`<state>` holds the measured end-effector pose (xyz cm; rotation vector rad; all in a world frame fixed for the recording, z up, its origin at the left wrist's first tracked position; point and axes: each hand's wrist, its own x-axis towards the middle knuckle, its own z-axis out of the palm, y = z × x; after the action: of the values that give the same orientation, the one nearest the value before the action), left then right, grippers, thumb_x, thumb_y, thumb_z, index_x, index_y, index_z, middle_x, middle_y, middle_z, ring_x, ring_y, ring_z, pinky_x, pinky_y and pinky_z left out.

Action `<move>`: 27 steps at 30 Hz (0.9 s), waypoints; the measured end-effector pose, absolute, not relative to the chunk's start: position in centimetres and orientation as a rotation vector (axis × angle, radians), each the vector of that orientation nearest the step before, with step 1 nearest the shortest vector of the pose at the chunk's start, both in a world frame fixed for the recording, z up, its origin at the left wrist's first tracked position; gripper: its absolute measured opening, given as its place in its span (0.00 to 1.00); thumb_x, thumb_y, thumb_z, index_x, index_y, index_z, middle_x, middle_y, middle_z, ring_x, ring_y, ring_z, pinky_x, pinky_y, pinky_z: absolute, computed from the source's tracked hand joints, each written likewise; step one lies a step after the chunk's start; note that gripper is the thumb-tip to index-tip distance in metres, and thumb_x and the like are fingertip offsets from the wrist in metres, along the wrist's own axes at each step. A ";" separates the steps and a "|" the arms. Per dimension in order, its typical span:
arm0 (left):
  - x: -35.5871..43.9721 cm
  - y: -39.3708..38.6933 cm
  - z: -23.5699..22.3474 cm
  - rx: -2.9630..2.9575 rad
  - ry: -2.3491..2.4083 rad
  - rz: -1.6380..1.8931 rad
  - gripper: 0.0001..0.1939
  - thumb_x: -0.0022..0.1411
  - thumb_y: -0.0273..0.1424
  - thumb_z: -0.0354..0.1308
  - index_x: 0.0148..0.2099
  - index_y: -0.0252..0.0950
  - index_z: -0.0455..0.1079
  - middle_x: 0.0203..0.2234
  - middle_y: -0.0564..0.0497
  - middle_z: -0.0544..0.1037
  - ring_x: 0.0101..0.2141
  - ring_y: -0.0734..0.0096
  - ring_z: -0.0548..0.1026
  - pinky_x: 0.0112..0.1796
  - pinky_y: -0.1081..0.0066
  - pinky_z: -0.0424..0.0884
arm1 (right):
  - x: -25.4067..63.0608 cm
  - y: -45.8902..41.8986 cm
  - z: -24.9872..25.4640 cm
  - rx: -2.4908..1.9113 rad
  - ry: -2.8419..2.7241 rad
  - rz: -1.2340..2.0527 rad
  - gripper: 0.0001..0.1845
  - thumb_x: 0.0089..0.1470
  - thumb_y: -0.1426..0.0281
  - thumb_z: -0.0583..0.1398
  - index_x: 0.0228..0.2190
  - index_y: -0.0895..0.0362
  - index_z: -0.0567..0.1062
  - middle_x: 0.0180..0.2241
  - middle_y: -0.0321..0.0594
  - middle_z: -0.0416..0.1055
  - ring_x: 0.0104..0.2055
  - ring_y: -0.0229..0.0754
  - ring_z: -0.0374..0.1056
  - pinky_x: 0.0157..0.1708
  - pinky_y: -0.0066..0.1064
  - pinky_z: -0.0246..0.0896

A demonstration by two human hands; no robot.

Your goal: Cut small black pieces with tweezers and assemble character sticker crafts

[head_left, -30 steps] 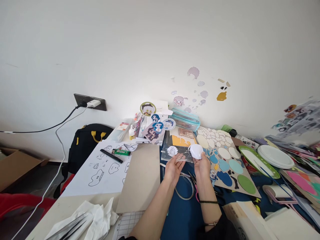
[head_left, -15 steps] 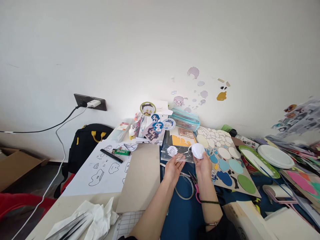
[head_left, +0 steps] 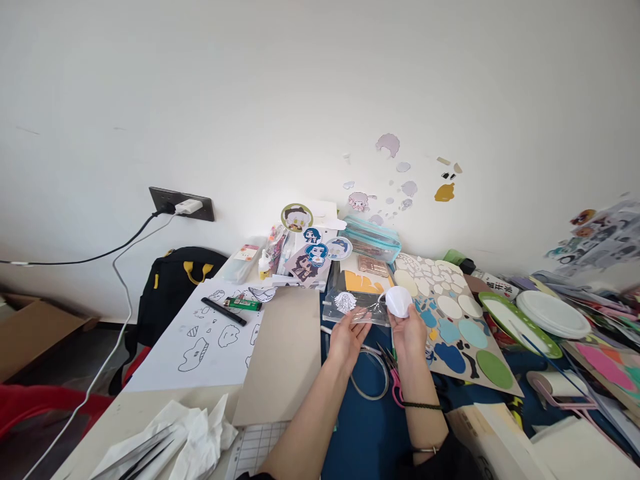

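Note:
My left hand (head_left: pixel 347 339) is at the front edge of a clear plastic bag (head_left: pixel 327 312), with its fingers stretched out and apart. Just beyond it is a small white cutout with black line drawing (head_left: pixel 345 302); whether the fingers touch it I cannot tell. In my right hand (head_left: pixel 407 332) is a rounded white paper cutout (head_left: pixel 399 302), held by its lower edge at the bag's right side. Orange paper (head_left: pixel 361 282) shows behind the hands. Pink-handled scissors (head_left: pixel 396 385) lie beside my right wrist, and a coiled grey cable (head_left: pixel 370 398) lies between my forearms.
To the left are a grey board (head_left: pixel 285 353), a drawing sheet (head_left: pixel 170 363), a black pen (head_left: pixel 223 311) and crumpled tissue (head_left: pixel 205 427) with tweezers. A sheet of coloured cutouts (head_left: pixel 493 343) lies right. A teal-edged pencil case (head_left: pixel 373 239) stands against the wall.
The white cutout in my right hand has tilted slightly, and its outline looks less round. My left hand has stayed almost in place.

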<state>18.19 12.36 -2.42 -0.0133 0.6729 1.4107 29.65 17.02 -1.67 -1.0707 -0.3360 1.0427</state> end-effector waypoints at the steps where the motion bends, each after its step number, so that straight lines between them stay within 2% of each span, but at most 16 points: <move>1: 18.2 12.4 -2.4 -0.014 0.673 1.411 0.11 0.64 0.26 0.47 0.40 0.27 0.69 0.49 0.34 0.72 0.44 0.59 0.75 0.49 0.63 0.70 | 29.7 17.1 -1.8 -1.071 -0.344 1.041 0.11 0.52 0.68 0.55 0.39 0.57 0.67 0.39 0.41 0.73 0.39 0.38 0.73 0.40 0.35 0.71; 10: 18.1 12.3 -2.3 -0.016 0.670 1.400 0.09 0.64 0.27 0.49 0.40 0.28 0.69 0.50 0.35 0.71 0.46 0.59 0.74 0.48 0.65 0.70 | 30.3 17.1 -1.8 -1.059 -0.358 1.018 0.09 0.54 0.68 0.53 0.38 0.56 0.67 0.40 0.41 0.72 0.40 0.37 0.72 0.40 0.34 0.70; 16: 18.2 12.3 -2.4 -0.022 0.672 1.396 0.10 0.64 0.27 0.48 0.41 0.28 0.69 0.49 0.36 0.72 0.43 0.61 0.76 0.46 0.67 0.71 | 30.4 16.7 -1.4 -1.066 -0.371 1.000 0.09 0.53 0.68 0.53 0.37 0.56 0.66 0.40 0.41 0.72 0.39 0.37 0.72 0.41 0.35 0.70; 21: 18.4 12.1 -1.8 -0.057 0.718 1.358 0.08 0.61 0.26 0.52 0.43 0.30 0.66 0.45 0.38 0.75 0.41 0.65 0.77 0.44 0.70 0.72 | 30.0 16.4 -1.5 -1.084 -0.453 0.956 0.12 0.51 0.65 0.54 0.38 0.58 0.67 0.39 0.41 0.72 0.39 0.39 0.72 0.42 0.37 0.69; 24: 18.6 11.4 -1.1 -0.090 0.763 1.262 0.14 0.60 0.28 0.53 0.48 0.28 0.64 0.45 0.36 0.74 0.41 0.65 0.76 0.42 0.72 0.72 | 30.0 15.8 -1.4 -1.105 -0.549 0.905 0.16 0.50 0.63 0.55 0.38 0.60 0.68 0.39 0.43 0.72 0.41 0.41 0.71 0.42 0.39 0.68; 27: 19.0 10.2 0.0 -0.110 0.779 1.089 0.25 0.60 0.34 0.53 0.54 0.21 0.58 0.45 0.27 0.71 0.43 0.55 0.75 0.40 0.66 0.73 | 29.9 14.3 -1.0 -1.134 -0.671 0.781 0.19 0.52 0.59 0.54 0.38 0.60 0.70 0.40 0.45 0.72 0.46 0.45 0.69 0.46 0.40 0.65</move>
<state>18.96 10.25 -0.02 -0.1103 0.7790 1.0888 29.92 14.26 -0.97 -1.1338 -0.6708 0.7813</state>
